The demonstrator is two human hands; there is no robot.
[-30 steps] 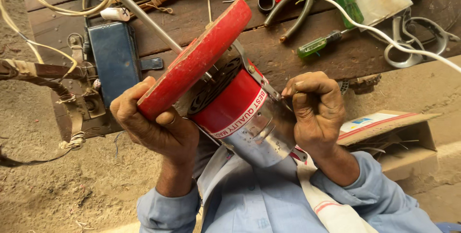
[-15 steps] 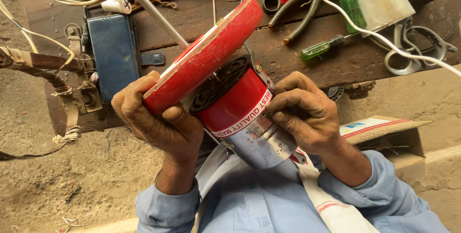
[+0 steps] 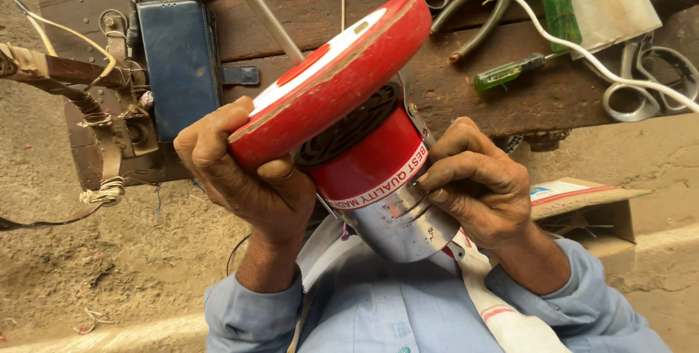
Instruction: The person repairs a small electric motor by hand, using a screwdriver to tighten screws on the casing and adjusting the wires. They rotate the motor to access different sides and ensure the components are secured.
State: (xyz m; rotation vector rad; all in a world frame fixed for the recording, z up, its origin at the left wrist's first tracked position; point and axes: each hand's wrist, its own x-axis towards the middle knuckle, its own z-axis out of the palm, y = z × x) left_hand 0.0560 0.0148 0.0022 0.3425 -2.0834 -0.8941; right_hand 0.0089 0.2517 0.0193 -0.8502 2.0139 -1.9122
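I hold a red motor unit (image 3: 368, 171) tilted in front of my chest. It has a wide red disc base with a white face (image 3: 331, 84), a black vented ring, a red band and a bare metal cylinder (image 3: 397, 222). My left hand (image 3: 244, 171) grips the rim of the red disc from below. On the right side of the metal cylinder, my right hand (image 3: 477, 185) is wrapped around the body with its fingers curled against the band. Both sleeves are light blue.
A dark wooden board (image 3: 451, 84) lies ahead with a green-handled screwdriver (image 3: 506, 73), pliers (image 3: 484, 11), a green bottle (image 3: 559, 0), a white cable (image 3: 582, 54) and scissors (image 3: 648, 80). A blue metal box (image 3: 180, 62) sits at left. An open cardboard box (image 3: 582, 204) is at right.
The motor unit sits a little lower and closer. My right hand has slid from a raised fist beside the unit down onto the cylinder's side.
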